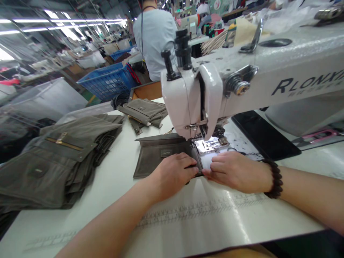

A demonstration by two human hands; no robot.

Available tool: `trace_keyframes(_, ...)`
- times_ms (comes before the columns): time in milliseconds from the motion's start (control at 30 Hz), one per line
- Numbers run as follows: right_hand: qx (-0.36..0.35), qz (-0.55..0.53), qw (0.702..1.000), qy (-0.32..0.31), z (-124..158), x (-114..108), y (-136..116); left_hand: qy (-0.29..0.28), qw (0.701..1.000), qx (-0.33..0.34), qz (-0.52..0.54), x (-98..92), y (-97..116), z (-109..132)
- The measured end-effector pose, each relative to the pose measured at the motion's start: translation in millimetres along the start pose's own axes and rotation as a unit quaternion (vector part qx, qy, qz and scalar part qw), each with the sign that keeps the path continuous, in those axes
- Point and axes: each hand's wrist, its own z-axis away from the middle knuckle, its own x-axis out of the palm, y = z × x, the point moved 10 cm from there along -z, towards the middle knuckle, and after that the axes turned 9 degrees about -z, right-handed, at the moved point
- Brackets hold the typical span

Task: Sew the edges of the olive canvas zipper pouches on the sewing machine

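Observation:
A dark grey-brown fabric piece (152, 159) with a small label lies flat on the white table, its right edge at the needle area of the white sewing machine (182, 104). My left hand (173, 173) presses on the lower right part of the fabric, fingers bent and close together, partly around its edge. Just right of it, my right hand (233, 172) rests with its fingertips at the fabric's right edge, in front of the lit metal plate (211, 145). Its fingers are curled together, and a dark bead bracelet is on the wrist.
A large pile of similar fabric pieces (77, 157) lies at the left, with a smaller pile (146, 111) behind the work. Beyond stand a blue basket (107, 82) and a person (157, 39) seen from behind. A black pad (266, 134) lies under the machine arm.

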Motion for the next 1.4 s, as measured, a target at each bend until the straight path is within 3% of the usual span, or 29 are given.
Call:
trace_keyframes(267, 0.064, 0.010, 0.998, -0.027, -1, 6, 12, 0.023, 0.997, 0.022, -0.064, 3.2, 1, 4)
trace_keyframes(533, 0.132, 0.039, 0.991, 0.008, -5, 4, 30, 0.011, 0.997, 0.014, -0.077, 10.6, -18, -2)
trace_keyframes(800, 0.127, 0.068, 0.989, 0.036, -5, -3, 31, -0.020, 0.996, -0.024, -0.087, 23.9, -41, -5)
trace_keyframes(1033, 0.121, 0.075, 0.989, 0.028, -5, -1, 28, -0.011, 0.995, -0.056, -0.085, 21.4, -55, -11)
trace_keyframes(1400, 0.123, 0.060, 0.990, 0.021, -6, 1, 29, -0.026, 0.993, -0.075, -0.083, 20.8, -62, -16)
